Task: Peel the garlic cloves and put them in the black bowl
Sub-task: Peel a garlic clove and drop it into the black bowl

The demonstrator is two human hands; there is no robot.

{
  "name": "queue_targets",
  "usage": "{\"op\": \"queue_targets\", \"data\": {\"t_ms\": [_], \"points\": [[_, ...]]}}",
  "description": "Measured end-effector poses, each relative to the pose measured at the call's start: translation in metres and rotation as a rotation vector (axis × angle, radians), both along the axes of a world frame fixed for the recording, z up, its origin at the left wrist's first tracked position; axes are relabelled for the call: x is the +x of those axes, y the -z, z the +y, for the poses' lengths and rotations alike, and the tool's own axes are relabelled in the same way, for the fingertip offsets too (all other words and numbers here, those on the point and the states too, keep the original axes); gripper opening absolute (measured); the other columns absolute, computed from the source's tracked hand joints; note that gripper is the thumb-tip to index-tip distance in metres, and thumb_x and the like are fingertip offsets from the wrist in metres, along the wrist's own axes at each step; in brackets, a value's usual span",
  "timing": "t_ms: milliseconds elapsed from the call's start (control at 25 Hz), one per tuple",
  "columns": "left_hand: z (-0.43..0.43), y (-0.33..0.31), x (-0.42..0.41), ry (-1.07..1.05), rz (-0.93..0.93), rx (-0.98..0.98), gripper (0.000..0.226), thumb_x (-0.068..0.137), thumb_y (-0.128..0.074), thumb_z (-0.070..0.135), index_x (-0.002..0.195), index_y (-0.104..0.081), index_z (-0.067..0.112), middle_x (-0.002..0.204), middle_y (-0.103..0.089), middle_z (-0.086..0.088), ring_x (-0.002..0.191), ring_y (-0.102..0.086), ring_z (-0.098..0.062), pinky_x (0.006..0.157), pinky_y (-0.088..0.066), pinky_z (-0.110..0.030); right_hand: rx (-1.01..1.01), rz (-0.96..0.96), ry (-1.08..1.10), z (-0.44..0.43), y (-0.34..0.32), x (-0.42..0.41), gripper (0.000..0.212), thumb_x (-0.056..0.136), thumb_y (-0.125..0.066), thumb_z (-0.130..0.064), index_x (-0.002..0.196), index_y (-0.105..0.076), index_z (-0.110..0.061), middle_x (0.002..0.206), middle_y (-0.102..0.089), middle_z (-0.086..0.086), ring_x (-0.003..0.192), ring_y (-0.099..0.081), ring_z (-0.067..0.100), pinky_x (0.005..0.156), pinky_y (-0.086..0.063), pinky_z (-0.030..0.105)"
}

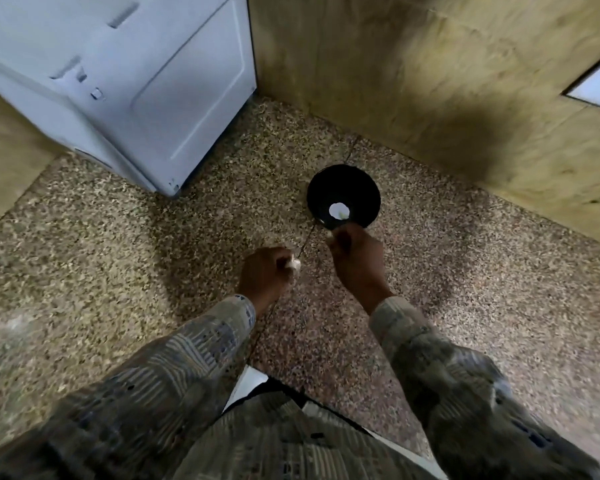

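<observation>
A black bowl (343, 188) stands on the speckled counter ahead of me, with a pale peeled garlic clove (338, 211) lying in its bottom. My left hand (265, 277) is curled around a whitish piece of garlic (294, 264) that sticks out between the fingers, left of and nearer than the bowl. My right hand (355, 258) hovers at the bowl's near rim with fingers curled; a small pale bit (330, 236) shows at its fingertips, too blurred to identify.
A white appliance (125, 84) stands at the back left on the granite counter (118, 258). Yellowish tiled wall (447, 81) closes the back and right. The counter's front edge (250, 382) runs near my body.
</observation>
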State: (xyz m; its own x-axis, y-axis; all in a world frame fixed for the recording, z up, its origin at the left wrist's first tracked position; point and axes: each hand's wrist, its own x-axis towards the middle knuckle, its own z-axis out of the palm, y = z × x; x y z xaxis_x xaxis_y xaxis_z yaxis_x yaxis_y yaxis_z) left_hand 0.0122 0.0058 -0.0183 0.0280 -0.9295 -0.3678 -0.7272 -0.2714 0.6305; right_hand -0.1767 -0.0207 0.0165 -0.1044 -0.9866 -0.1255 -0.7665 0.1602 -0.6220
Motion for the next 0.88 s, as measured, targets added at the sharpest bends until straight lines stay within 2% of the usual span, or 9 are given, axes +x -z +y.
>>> {"op": "queue_targets", "data": {"t_ms": [120, 280, 320, 400, 480, 520, 640, 760, 880], "points": [[-0.001, 0.002, -0.001, 0.002, 0.101, 0.013, 0.029, 0.088, -0.075, 0.017, 0.117, -0.075, 0.015, 0.104, -0.075, -0.001, 0.095, -0.069, -0.013, 0.084, -0.051, -0.023, -0.012, -0.037, 0.105, -0.02, -0.016, -0.009, 0.025, 0.096, -0.069, -0.027, 0.118, -0.074, -0.016, 0.106, -0.078, 0.008, 0.095, -0.071, 0.022, 0.074, -0.047, 0.023], [-0.001, 0.002, -0.007, -0.043, 0.193, 0.043, 0.012, 0.089, -0.077, 0.02, 0.1, -0.078, 0.02, 0.089, -0.074, 0.007, 0.073, -0.066, 0.002, 0.062, -0.049, -0.013, 0.061, -0.104, 0.019, 0.005, -0.006, -0.009, 0.018, 0.093, -0.074, -0.02, 0.109, -0.079, -0.019, 0.101, -0.079, 0.0, 0.088, -0.07, 0.008, 0.071, -0.041, 0.001], [0.0, 0.001, -0.008, -0.044, 0.233, 0.052, 0.008, 0.089, -0.078, 0.021, 0.097, -0.078, 0.021, 0.087, -0.074, 0.01, 0.072, -0.067, 0.002, 0.058, -0.05, -0.016, 0.117, -0.128, -0.017, 0.016, -0.001, -0.006, 0.018, 0.092, -0.075, -0.018, 0.109, -0.08, -0.019, 0.103, -0.079, -0.001, 0.09, -0.07, 0.006, 0.076, -0.046, 0.004], [0.003, 0.002, -0.01, -0.022, 0.293, 0.068, 0.012, 0.087, -0.08, 0.021, 0.098, -0.08, 0.025, 0.093, -0.076, 0.014, 0.078, -0.069, 0.004, 0.065, -0.054, -0.019, 0.191, -0.155, -0.073, 0.034, 0.01, -0.002, 0.02, 0.09, -0.077, -0.014, 0.11, -0.08, -0.018, 0.107, -0.078, -0.001, 0.091, -0.07, 0.006, 0.084, -0.052, 0.013], [0.009, 0.006, -0.012, -0.018, 0.325, 0.089, 0.018, 0.086, -0.082, 0.023, 0.103, -0.08, 0.026, 0.098, -0.076, 0.015, 0.082, -0.066, 0.009, 0.073, -0.053, -0.016, 0.208, -0.201, -0.089, 0.046, 0.013, 0.001, 0.019, 0.09, -0.078, -0.012, 0.107, -0.081, -0.017, 0.102, -0.077, -0.003, 0.083, -0.067, 0.003, 0.077, -0.048, 0.008], [0.012, 0.007, -0.013, -0.037, 0.337, 0.098, 0.021, 0.084, -0.083, 0.028, 0.104, -0.08, 0.026, 0.098, -0.077, 0.015, 0.083, -0.067, 0.008, 0.076, -0.054, -0.018, 0.19, -0.207, -0.094, 0.049, 0.014, 0.002, 0.016, 0.09, -0.078, -0.013, 0.105, -0.081, -0.018, 0.099, -0.077, -0.004, 0.079, -0.066, 0.001, 0.073, -0.046, 0.008], [0.022, 0.007, -0.02, -0.116, 0.339, 0.102, 0.027, 0.08, -0.085, 0.036, 0.105, -0.08, 0.026, 0.097, -0.078, 0.012, 0.093, -0.071, 0.0, 0.083, -0.057, -0.023, 0.109, -0.183, -0.095, 0.057, 0.015, 0.0, 0.009, 0.09, -0.078, -0.016, 0.097, -0.082, -0.017, 0.093, -0.078, 0.0, 0.081, -0.068, 0.01, 0.076, -0.052, 0.023], [0.027, 0.0, -0.029, -0.157, 0.366, 0.092, 0.017, 0.082, -0.084, 0.023, 0.098, -0.082, 0.024, 0.087, -0.076, 0.015, 0.084, -0.069, 0.005, 0.076, -0.055, -0.019, -0.021, -0.147, -0.074, 0.066, 0.021, -0.002, 0.007, 0.086, -0.079, -0.01, 0.091, -0.082, -0.013, 0.089, -0.077, 0.005, 0.08, -0.07, 0.018, 0.075, -0.056, 0.031], [0.033, -0.004, -0.037, -0.2, 0.38, 0.101, 0.016, 0.081, -0.083, 0.017, 0.096, -0.082, 0.023, 0.079, -0.075, 0.017, 0.079, -0.069, 0.005, 0.074, -0.058, -0.022, -0.047, -0.135, -0.068, 0.073, 0.028, -0.003, 0.011, 0.085, -0.078, -0.007, 0.093, -0.081, -0.014, 0.092, -0.075, 0.005, 0.081, -0.07, 0.019, 0.074, -0.058, 0.032]]}}
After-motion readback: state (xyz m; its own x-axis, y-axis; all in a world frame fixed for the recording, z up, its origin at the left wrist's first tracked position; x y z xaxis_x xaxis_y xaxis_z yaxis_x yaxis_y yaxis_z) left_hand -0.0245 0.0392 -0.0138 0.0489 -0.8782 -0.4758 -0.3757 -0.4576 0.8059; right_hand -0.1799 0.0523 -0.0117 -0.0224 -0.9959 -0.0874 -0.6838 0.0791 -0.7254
